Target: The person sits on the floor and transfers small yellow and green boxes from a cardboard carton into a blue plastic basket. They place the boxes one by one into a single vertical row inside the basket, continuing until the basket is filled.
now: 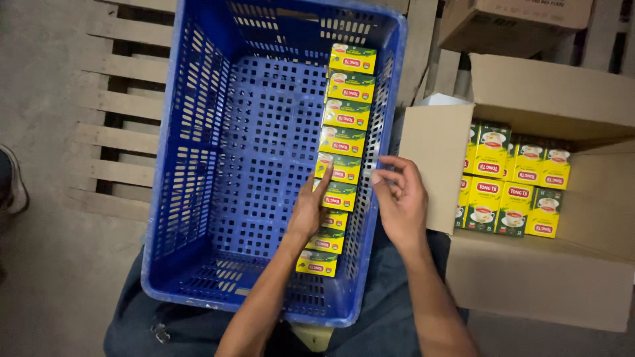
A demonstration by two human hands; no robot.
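We are pressing our left hand (pixel 308 210), fingers extended, on the row of yellow-green boxes (pixel 341 141) in the blue crate (pixel 198 132) | our right hand (pixel 399 198) is hovering half-curled at the crate's rim, holding nothing

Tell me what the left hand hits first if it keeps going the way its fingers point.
Probably the next small yellow-green box in the row along the blue crate wall; the left hand points up that row, though depth is unclear.
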